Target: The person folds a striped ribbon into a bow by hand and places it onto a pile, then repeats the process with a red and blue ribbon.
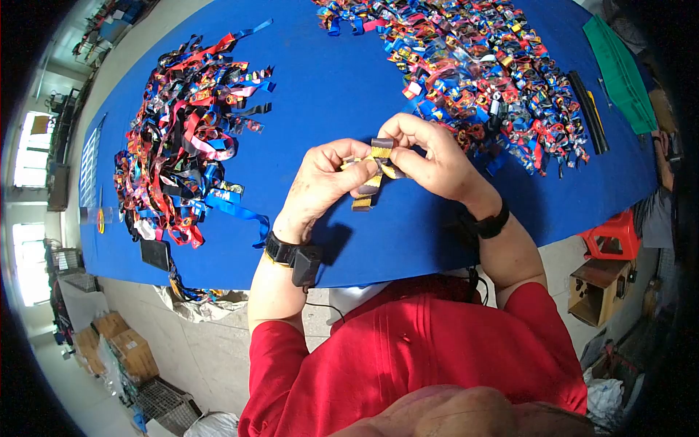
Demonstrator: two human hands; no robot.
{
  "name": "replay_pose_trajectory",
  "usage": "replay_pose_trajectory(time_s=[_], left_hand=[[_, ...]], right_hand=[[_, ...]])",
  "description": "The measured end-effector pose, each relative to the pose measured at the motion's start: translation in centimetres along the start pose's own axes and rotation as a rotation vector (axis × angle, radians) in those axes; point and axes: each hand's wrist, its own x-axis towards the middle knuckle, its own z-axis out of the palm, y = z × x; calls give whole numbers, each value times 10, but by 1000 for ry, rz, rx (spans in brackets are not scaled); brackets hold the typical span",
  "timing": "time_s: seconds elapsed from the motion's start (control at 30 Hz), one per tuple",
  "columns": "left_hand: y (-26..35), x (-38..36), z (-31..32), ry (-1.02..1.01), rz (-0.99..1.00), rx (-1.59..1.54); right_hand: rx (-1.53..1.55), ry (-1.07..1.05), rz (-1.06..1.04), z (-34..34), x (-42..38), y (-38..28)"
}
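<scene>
A yellow and dark brown patterned ribbon (362, 204) is folded or looped between my two hands above the blue table. My left hand (324, 178) pinches it between thumb and fingers, and its lower end hangs below. On the other side, my right hand (429, 156) is closed on the upper part, thumb against forefinger. Both hands are close together, nearly touching at the ribbon. The fingers hide part of the fold.
Long loose ribbons (175, 138) lie heaped on the left of the blue table (320, 87). A big pile of short looped ribbons (480, 65) covers the right. Beyond it are a black strip (588, 113) and a green tray (619, 73). A red stool (613, 237) stands at lower right.
</scene>
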Motion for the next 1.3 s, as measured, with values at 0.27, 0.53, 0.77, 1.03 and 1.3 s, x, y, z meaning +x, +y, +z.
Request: replay_pose_trajectory(time_s=[0.27, 0.53, 0.77, 1.03, 1.3], left_hand=[[0, 1, -3, -21, -10, 37], [3, -1, -1, 9, 8, 84], [0, 1, 0, 40, 39, 84], [-3, 7, -4, 54, 134, -49], [-11, 8, -5, 154, 283, -39]], right_hand=[[4, 39, 21, 4, 1, 1], [42, 119, 60, 3, 1, 0], [82, 37, -44, 4, 2, -4], [237, 156, 65, 7, 4, 11], [311, 218, 40, 11, 6, 16]])
